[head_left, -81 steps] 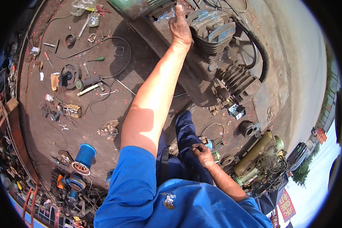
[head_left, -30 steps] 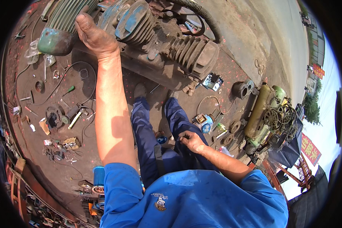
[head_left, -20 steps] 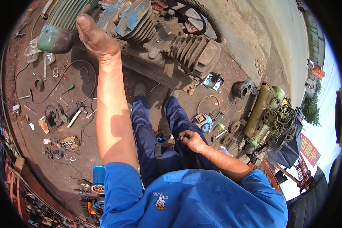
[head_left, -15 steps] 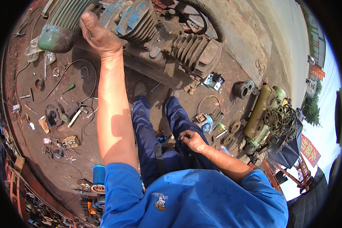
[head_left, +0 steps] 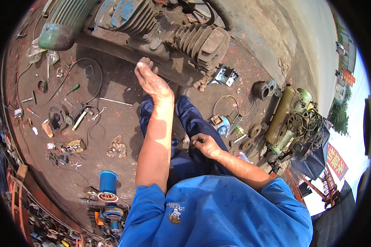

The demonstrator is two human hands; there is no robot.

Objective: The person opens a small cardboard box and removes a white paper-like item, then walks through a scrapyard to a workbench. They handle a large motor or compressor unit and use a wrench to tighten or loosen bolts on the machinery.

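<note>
In front of me stands a large, grimy air compressor with a finned cylinder (head_left: pixel 204 44), a blue-painted finned cylinder (head_left: pixel 130 14) and a green ribbed motor (head_left: pixel 57 36) at its left. My left hand (head_left: pixel 153 84) is raised in front of the compressor's dark lower body (head_left: pixel 169 66). Its fingers are loosely bent and apart, with nothing visible in them; whether they touch the metal I cannot tell. My right hand (head_left: pixel 207 145) is by my right thigh, its fingers curled inward. Whatever lies inside that curl, if anything, is hidden.
A screwdriver (head_left: pixel 73 88), a hammer (head_left: pixel 81 119) and a metal rod (head_left: pixel 116 101) lie on the ground at left. A blue motor housing (head_left: pixel 108 183) stands nearer. At right are a blue motor part (head_left: pixel 222 125), a cylindrical casting (head_left: pixel 261 90) and another compressor's tank (head_left: pixel 281 119).
My left hand has come away from the compressor's top between motor and blue cylinder, moving right and closer to me. My right hand stays by my thigh. The view has shifted slightly.
</note>
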